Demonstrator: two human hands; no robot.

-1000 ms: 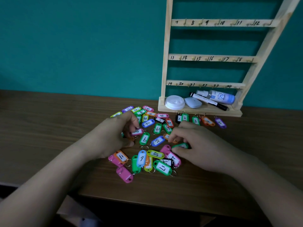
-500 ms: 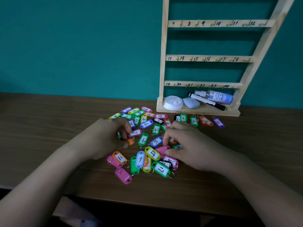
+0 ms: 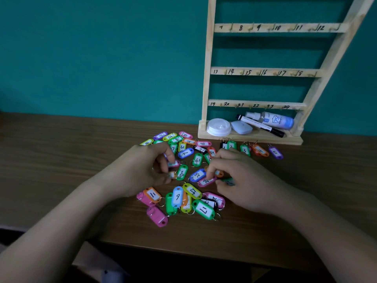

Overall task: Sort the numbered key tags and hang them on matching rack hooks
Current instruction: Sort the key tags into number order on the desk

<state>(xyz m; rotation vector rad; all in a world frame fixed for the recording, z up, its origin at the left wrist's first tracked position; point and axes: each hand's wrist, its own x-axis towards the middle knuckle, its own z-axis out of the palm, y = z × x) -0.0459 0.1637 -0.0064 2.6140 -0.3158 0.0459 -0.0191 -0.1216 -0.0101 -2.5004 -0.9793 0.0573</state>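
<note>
Key tags [image 3: 182,172] lie heaped on the worktop [image 3: 61,160], at 7 o'clock from the rack [image 3: 265,72]. Our right hand [image 3: 242,176] has its grip pinched on a pink tag [image 3: 205,181]; of our left hand [image 3: 142,168] we cannot tell (better to turn labels upward first).

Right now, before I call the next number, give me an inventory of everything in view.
Table: one, brown wood.
Wall: one, teal, behind.
Rack: one, pale wood, back right; visible hooks bare.
Loose key tags: roughly thirty, mixed colours, heaped mid-table.
Tag row: five, black, green, green, orange, purple, before the rack base.
Round lid: one, white, rack tray, left.
Pebble-shaped case: one, white, tray middle.
Marker: one, white and black, tray.
Spray bottle: one, white-blue, lying at tray back.
Left hand: one, fingers curled over the heap's left side.
Right hand: one, index fingertip on a pink tag; grip unclear.
</note>
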